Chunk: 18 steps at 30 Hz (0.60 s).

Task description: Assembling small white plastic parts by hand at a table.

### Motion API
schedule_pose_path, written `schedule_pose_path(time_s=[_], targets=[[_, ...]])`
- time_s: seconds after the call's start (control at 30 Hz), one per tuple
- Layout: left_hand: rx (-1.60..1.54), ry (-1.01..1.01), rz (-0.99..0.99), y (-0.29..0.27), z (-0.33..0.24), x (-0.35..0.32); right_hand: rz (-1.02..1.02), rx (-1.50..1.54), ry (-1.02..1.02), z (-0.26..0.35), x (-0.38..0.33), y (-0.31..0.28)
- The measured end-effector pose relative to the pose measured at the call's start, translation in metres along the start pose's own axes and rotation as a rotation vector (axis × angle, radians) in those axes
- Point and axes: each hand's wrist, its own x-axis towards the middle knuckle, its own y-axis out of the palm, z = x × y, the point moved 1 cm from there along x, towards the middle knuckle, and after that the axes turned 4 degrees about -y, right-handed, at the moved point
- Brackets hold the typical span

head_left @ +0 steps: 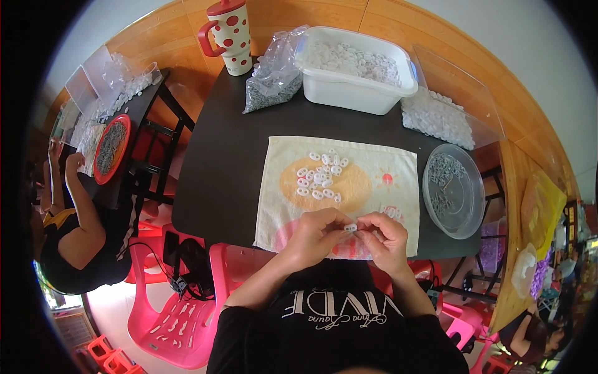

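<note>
My left hand (319, 235) and my right hand (384, 239) meet over the near edge of a cream towel (283, 215). Between their fingertips they pinch a small white plastic piece (351, 228) with two dark holes. Whether anything smaller is in the fingers cannot be made out. Beyond my hands, several similar white two-holed pieces (319, 178) lie in a loose pile on the towel's orange print. To the right of the towel stands a round clear tub (458, 218) with small grey metal parts (443, 174) in it.
A white basin (349, 93) full of white pieces stands at the back of the dark table (215, 162). Beside it are a bag of grey parts (272, 87), a spotted tumbler (233, 37) and a clear box of white pieces (436, 118). Left, a person (81, 237) sits at another table.
</note>
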Motion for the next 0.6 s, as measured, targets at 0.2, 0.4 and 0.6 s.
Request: schedule_pose_path(time_s=[0.2, 0.4, 0.6], targets=[[0.123, 0.078, -0.025, 0.000, -0.002, 0.000, 0.014, 0.016, 0.023, 0.002, 0.002, 0.000], [0.537, 0.409, -0.058, 0.000, -0.005, 0.000, 0.080, -0.183, -0.127, -0.002, 0.007, -0.001], [0.663, 0.489, 0.055, -0.002, -0.006, -0.001, 0.076, -0.338, -0.272, -0.006, 0.008, 0.004]])
